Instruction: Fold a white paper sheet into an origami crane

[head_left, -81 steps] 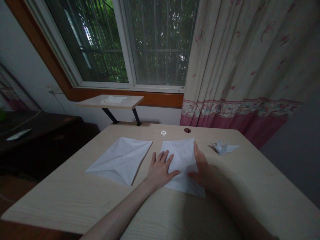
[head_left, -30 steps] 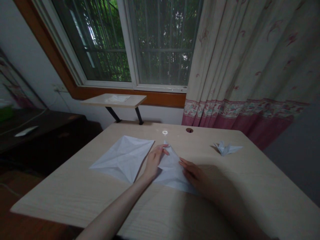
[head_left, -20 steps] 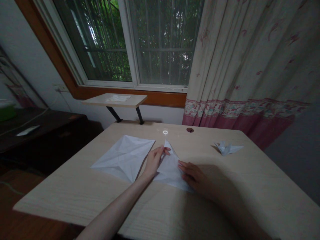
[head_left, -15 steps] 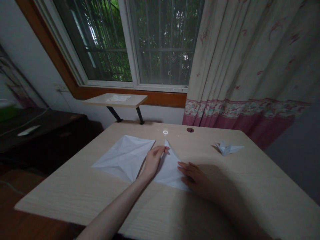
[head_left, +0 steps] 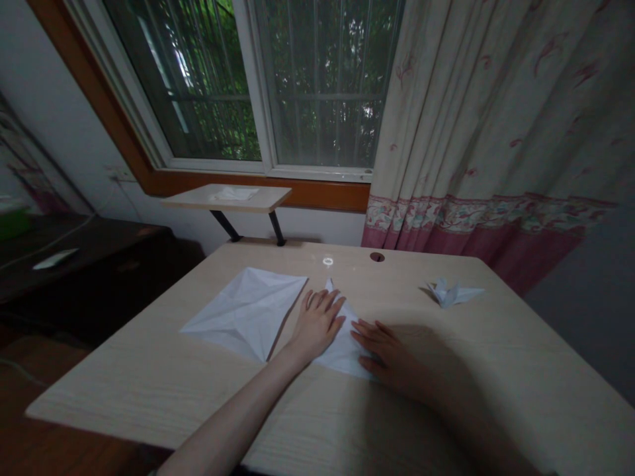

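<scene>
A white sheet folded into a triangle (head_left: 342,350) lies in the middle of the pale wooden table (head_left: 446,403). My left hand (head_left: 317,320) lies flat on its left half, fingers stretched out and close together. My right hand (head_left: 384,350) presses flat on its right edge, fingers pointing left. Left of my hands lies a second white sheet (head_left: 248,311), unfolded and creased.
A small folded paper crane (head_left: 454,292) sits at the table's far right. A cable hole (head_left: 377,256) is near the far edge. A small raised shelf (head_left: 228,197) with paper on it stands below the window. Curtain hangs at right; dark furniture at left.
The square sheet has been folded into a triangle. My left hand, which pinched the paper's top corner half a second ago, now lies flat on it. My right hand stays pressed on the right edge.
</scene>
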{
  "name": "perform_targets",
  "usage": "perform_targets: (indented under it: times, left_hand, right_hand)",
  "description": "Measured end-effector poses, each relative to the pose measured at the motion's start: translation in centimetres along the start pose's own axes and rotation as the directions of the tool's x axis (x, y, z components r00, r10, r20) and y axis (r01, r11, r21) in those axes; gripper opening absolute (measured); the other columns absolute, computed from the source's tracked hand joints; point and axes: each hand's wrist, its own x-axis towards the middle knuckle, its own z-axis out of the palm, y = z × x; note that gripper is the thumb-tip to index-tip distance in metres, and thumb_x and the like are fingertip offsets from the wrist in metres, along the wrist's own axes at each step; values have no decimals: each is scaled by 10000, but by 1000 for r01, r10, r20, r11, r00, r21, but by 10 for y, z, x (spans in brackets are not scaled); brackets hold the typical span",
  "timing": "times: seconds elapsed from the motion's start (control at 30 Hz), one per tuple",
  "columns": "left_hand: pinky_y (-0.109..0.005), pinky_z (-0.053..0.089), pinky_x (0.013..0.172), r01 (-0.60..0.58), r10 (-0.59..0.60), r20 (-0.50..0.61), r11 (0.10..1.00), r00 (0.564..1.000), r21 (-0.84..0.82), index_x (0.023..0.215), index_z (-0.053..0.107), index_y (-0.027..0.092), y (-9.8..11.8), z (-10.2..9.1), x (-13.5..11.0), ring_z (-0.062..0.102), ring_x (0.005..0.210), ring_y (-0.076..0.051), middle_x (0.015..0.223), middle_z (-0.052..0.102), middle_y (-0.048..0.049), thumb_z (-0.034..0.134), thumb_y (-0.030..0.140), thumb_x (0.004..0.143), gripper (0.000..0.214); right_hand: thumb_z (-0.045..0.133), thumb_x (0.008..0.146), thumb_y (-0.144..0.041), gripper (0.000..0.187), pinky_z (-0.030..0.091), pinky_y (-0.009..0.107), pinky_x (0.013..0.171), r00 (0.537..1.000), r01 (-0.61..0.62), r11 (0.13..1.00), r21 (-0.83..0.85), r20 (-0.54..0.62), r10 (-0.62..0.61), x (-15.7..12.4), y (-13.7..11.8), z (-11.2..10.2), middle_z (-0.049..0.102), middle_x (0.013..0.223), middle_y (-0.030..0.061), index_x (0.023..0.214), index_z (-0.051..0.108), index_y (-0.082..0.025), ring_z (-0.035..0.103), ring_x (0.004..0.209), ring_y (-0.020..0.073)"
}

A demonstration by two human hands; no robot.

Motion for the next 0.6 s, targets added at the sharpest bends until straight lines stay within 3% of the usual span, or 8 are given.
perform_targets:
  times: [0.23,0.37,0.6]
  left_hand:
    - [-561,206,1220,-25,20,86,998,996,59,1414,528,177,-3,11,-2,377,1449,-296,1511,495,-103,392,438,1052,467]
    - [-548,227,1215,-6,1,145,999,989,36,1452,484,180,-4,14,-3,353,1468,-276,1543,447,-109,331,442,1064,492]
    - [-573,188,1221,22,-24,257,1000,966,12,1519,386,164,-2,8,-3,250,1511,-281,1596,337,-111,298,470,1060,558]
  right_hand:
    - [437,1031,-319,559,155,490,1244,998,17,999,-38,57,-15,-1,-10,-7,299,1622,61,1567,294,-251,227,1511,214]
    - [401,1044,-338,563,156,521,1238,994,-4,997,-78,108,12,-1,-13,-8,246,1639,74,1577,261,-223,182,1522,236]
    - [375,1056,-324,571,177,521,1238,998,46,989,-142,57,-38,-4,-11,-3,233,1647,61,1593,193,-258,164,1525,248]
